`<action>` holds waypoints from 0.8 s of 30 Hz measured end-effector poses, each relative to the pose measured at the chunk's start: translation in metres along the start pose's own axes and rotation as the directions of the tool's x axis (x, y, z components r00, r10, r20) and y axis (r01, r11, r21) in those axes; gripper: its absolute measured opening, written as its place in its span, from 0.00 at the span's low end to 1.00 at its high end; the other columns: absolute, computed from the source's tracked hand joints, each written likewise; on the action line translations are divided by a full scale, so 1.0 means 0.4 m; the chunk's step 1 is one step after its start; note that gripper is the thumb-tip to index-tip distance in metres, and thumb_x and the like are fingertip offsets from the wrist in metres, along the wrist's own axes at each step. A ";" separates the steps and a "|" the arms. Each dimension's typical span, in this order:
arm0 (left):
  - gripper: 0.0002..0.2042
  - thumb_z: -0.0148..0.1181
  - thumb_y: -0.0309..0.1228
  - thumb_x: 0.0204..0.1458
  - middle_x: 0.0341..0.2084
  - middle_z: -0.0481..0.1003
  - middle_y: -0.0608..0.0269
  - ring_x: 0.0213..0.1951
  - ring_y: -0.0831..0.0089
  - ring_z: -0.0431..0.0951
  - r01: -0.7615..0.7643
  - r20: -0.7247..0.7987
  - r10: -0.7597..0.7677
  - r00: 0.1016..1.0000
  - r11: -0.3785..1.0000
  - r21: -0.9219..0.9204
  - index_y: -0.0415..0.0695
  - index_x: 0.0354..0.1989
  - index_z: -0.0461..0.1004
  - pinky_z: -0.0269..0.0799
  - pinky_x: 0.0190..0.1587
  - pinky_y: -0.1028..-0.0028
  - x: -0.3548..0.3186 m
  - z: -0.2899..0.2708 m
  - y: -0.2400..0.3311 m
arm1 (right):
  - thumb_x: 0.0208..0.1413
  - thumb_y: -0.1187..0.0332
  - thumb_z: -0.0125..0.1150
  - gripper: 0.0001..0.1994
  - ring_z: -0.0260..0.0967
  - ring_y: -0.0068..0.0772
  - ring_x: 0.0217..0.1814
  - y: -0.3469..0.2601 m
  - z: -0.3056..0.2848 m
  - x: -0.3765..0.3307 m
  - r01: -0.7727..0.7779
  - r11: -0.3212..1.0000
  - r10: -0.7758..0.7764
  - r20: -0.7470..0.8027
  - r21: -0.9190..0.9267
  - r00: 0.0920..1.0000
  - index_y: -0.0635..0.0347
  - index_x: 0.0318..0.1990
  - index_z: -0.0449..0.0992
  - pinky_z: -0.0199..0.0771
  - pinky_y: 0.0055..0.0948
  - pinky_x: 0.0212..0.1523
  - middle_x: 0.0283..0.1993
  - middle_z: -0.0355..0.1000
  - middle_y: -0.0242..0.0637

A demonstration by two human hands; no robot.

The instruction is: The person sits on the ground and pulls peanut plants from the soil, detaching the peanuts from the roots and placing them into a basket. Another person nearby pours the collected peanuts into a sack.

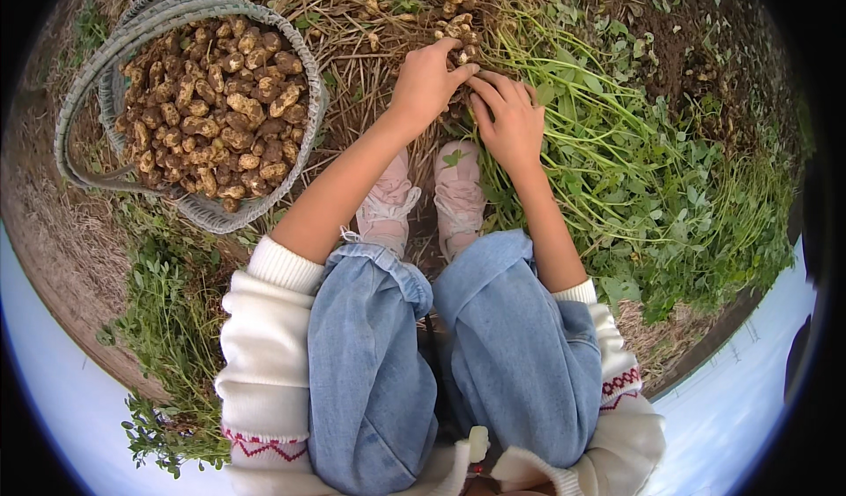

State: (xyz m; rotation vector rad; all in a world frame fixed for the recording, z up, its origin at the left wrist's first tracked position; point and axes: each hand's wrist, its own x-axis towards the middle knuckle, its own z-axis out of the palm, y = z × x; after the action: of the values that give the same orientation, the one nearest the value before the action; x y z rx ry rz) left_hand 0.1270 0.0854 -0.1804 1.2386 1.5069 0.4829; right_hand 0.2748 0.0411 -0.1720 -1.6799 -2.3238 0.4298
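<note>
Dirt-covered peanuts [458, 29] hang in a cluster at the root end of the pulled peanut plants [599, 135], just beyond my shoes. My left hand [427, 84] reaches in from the left, with thumb and forefinger closed around peanuts at the roots. Close against it, my right hand [513, 124] has its fingers bent over the base of the stems, gripping the plants. The fingertips of both hands almost meet, and the roots between them are partly hidden. To the left stands a woven basket [315, 99] heaped with picked peanuts [220, 113].
Dry straw [352, 82] covers the ground between basket and plants. My pink shoes [458, 188] are planted right below my hands. Leafy green plants [176, 311] grow behind the basket, and bare brown soil [714, 20] shows at the far right.
</note>
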 end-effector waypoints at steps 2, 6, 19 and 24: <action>0.16 0.61 0.33 0.47 0.23 0.75 0.52 0.21 0.65 0.77 -0.003 0.012 0.003 1.000 0.999 0.050 0.34 0.39 0.70 0.73 0.22 0.70 0.005 -0.001 0.004 | 0.50 0.67 0.55 0.11 0.67 0.29 0.45 -0.006 -0.002 -0.002 -0.017 1.000 0.017 0.011 0.002 1.000 0.48 0.43 0.74 0.61 0.31 0.45 0.43 0.70 0.25; 0.16 0.60 0.35 0.46 0.24 0.75 0.48 0.29 0.54 0.77 -0.147 -0.038 0.166 0.985 0.941 0.305 0.36 0.38 0.69 0.73 0.32 0.63 0.027 0.012 -0.021 | 0.50 0.67 0.55 0.11 0.67 0.29 0.45 -0.007 -0.002 0.003 0.003 1.000 -0.003 0.013 0.007 1.000 0.48 0.43 0.74 0.61 0.32 0.45 0.43 0.70 0.25; 0.17 0.53 0.42 0.52 0.28 0.74 0.48 0.32 0.50 0.76 -0.181 0.022 0.184 0.983 0.927 0.328 0.39 0.39 0.66 0.72 0.32 0.59 0.021 0.025 -0.016 | 0.48 0.66 0.57 0.09 0.67 0.28 0.44 0.001 0.009 -0.005 -0.001 1.000 0.000 -0.025 -0.030 1.000 0.47 0.39 0.74 0.61 0.34 0.47 0.43 0.69 0.24; 0.15 0.53 0.36 0.53 0.35 0.73 0.47 0.39 0.53 0.74 -0.304 -0.091 0.308 0.947 0.951 0.053 0.37 0.42 0.68 0.69 0.39 0.64 -0.048 0.004 -0.061 | 0.49 0.66 0.57 0.11 0.67 0.28 0.42 -0.006 0.004 -0.008 0.017 1.000 -0.016 -0.048 0.009 0.999 0.41 0.41 0.75 0.61 0.34 0.47 0.43 0.69 0.23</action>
State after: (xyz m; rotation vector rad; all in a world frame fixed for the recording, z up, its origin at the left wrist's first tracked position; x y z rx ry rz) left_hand 0.1152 0.0591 -0.1918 1.5082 1.4150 0.7311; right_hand 0.2732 0.0373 -0.1727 -1.6472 -2.2963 0.3927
